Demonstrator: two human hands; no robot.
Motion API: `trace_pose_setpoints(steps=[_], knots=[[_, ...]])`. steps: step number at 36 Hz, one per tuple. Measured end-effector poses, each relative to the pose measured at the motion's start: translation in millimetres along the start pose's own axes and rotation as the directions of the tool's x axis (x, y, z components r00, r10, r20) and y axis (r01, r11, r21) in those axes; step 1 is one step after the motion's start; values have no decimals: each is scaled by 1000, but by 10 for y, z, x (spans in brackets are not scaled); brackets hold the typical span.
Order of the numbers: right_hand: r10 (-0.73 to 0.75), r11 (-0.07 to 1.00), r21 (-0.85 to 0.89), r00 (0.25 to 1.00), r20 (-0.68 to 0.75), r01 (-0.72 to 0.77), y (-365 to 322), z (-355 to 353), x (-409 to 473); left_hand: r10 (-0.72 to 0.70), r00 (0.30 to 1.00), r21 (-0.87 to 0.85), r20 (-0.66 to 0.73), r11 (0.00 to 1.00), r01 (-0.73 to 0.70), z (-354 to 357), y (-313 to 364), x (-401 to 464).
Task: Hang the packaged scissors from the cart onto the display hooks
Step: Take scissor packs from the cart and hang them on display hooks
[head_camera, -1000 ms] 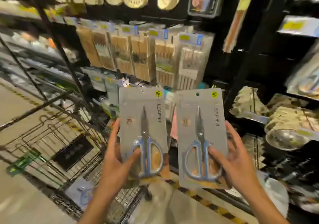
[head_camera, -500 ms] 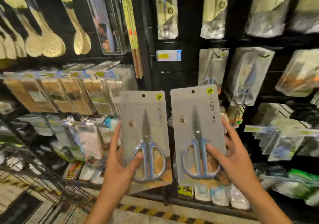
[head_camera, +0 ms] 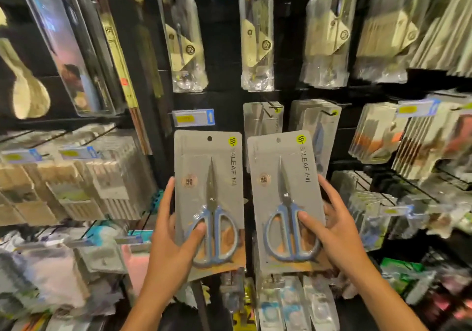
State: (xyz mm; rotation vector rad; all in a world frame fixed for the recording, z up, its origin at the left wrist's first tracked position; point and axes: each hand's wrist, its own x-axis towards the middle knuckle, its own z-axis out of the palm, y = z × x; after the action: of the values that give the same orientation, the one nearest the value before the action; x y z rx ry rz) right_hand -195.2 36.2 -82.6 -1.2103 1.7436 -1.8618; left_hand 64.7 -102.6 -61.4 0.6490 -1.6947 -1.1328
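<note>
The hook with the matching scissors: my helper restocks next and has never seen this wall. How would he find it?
On the black display wall, look just above the grey scissors card in the right hand. There hangs a grey scissors pack on a black wire hook. Its neighbours higher up are clear bags with cream cards.

In my left hand [head_camera: 168, 238] the scissors pack [head_camera: 208, 198] is matt grey card under glossy clear plastic; its blades look dull metal, its handles smooth blue plastic. Right of that pack, my right hand [head_camera: 337, 231] holds a second pack [head_camera: 286, 198] of the same card and film. Above it hang shiny clear plastic sleeves [head_camera: 258, 39]
</note>
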Motion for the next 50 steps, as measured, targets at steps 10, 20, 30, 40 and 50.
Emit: trace_pose_setpoints(steps=[10, 20, 30, 40, 50], knots=[[-35, 999, 12, 999, -31, 35, 156, 102, 629, 16, 1000, -19, 23, 1000, -16, 89, -194, 580], [-48, 999, 13, 999, -9, 48, 230, 106, 1047, 31, 999, -73, 10, 997, -30, 228, -288, 859], [-18, 1000, 12, 1000, 0, 18, 368, 65, 1307, 20, 1000, -81, 1, 997, -19, 357, -326, 1028], [-26, 997, 76, 1000, 14, 25, 575, 113, 1485, 29, 999, -70, -26, 997, -31, 482, -371, 1144], [-33, 999, 17, 999, -22, 33, 870, 320, 1899, 83, 996, -33, -40, 996, -84, 505, -321, 1327]])
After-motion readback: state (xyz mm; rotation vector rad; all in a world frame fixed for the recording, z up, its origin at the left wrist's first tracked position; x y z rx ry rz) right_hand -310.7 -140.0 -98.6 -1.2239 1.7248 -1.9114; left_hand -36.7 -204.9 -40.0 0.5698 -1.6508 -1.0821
